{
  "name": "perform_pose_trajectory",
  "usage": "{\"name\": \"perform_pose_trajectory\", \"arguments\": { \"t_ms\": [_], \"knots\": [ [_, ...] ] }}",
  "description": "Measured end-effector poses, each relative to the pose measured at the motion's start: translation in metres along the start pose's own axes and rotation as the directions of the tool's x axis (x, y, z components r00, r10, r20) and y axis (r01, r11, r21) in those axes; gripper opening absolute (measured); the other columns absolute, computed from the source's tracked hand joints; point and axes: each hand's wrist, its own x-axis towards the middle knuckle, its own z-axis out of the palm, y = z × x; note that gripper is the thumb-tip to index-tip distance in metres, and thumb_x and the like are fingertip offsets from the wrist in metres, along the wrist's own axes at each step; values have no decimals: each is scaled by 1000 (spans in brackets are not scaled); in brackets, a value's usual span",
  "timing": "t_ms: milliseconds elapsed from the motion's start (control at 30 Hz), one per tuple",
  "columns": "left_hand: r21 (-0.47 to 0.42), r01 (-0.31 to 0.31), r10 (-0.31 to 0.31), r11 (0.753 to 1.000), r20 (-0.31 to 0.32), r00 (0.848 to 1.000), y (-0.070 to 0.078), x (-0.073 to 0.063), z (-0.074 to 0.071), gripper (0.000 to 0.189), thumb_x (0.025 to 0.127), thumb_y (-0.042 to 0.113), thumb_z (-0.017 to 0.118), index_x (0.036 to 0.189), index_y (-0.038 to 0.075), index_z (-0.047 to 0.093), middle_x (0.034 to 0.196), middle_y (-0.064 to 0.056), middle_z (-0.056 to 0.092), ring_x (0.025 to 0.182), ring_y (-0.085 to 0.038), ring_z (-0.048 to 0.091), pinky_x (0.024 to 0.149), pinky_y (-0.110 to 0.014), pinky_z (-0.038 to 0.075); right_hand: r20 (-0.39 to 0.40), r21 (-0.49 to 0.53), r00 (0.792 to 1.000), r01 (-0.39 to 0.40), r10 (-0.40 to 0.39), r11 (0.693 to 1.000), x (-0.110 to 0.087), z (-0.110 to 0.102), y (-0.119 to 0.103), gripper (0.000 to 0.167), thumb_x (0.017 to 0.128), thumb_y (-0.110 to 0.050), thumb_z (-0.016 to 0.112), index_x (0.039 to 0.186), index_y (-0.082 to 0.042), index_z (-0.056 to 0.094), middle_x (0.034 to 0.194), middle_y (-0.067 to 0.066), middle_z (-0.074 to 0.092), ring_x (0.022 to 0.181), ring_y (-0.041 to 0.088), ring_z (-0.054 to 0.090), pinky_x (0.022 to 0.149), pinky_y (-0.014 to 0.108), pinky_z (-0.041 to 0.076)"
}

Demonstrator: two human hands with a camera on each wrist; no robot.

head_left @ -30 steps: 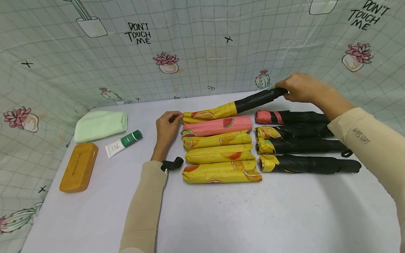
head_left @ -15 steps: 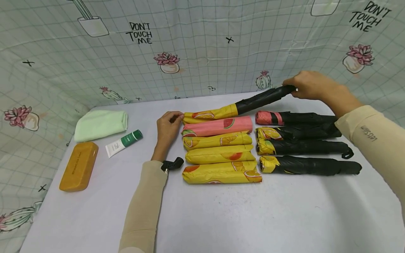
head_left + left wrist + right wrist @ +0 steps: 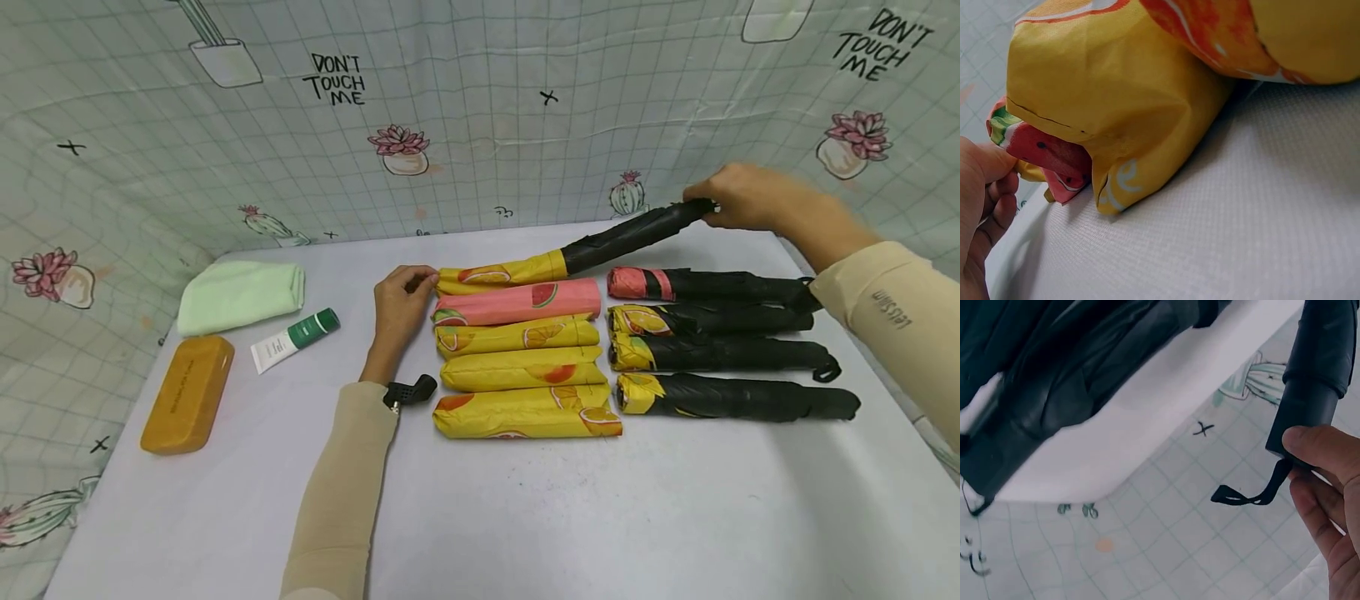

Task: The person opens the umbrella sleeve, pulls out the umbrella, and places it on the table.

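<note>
At the back of the table, my right hand (image 3: 750, 198) grips the end of a black folded umbrella (image 3: 637, 240), which slants up to the right. Its left part sits inside a yellow citrus-print sleeve (image 3: 502, 272). My left hand (image 3: 402, 304) pinches that sleeve's far left end. In the right wrist view, thumb and fingers hold the umbrella's handle (image 3: 1304, 412), and a wrist strap (image 3: 1241, 497) dangles from it. Below lie a pink watermelon-print sleeve (image 3: 510, 303) and several yellow fruit-print sleeves (image 3: 517, 369), stacked in a column.
Several black umbrellas (image 3: 750, 397) with pink or yellow ends lie in a column on the right. A folded pale green cloth (image 3: 240, 296), a green-and-white tube (image 3: 296, 339) and an orange-brown case (image 3: 187, 395) are on the left. A patterned cloth (image 3: 480, 108) hangs behind the table.
My right hand has moved to the right and slightly up, and more of the black umbrella shows outside the yellow sleeve. The left hand stays at the sleeve's end.
</note>
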Motion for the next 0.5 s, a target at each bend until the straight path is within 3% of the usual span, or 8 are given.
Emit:
{"name": "perform_pose_trajectory", "arguments": {
  "t_ms": [167, 500],
  "knots": [
    [-5, 8, -8, 1000, 9, 1000, 0, 0, 0, 17, 96, 19, 71, 102, 4, 76, 99, -9, 70, 85, -19, 61, 75, -29, 48, 25, -35, 1000, 12, -11, 999, -4, -7, 8, 32, 78, 7, 73, 109, 11, 64, 80, 16, 67, 66, 24, 57, 60, 45, 48],
    [-7, -12, 12, 1000, -1, 1000, -4, 1, 0, 16, 95, 18, 71, 101, 4, 76, 98, -8, 70, 84, -19, 61, 74, -29, 48, 106, -35, 988, -114, 117, 993, -19, -6, 24, 37, 80, 2, 75, 114, 12, 64, 81, 15, 66, 68, 24, 55, 60, 42, 46]
  ]
}}
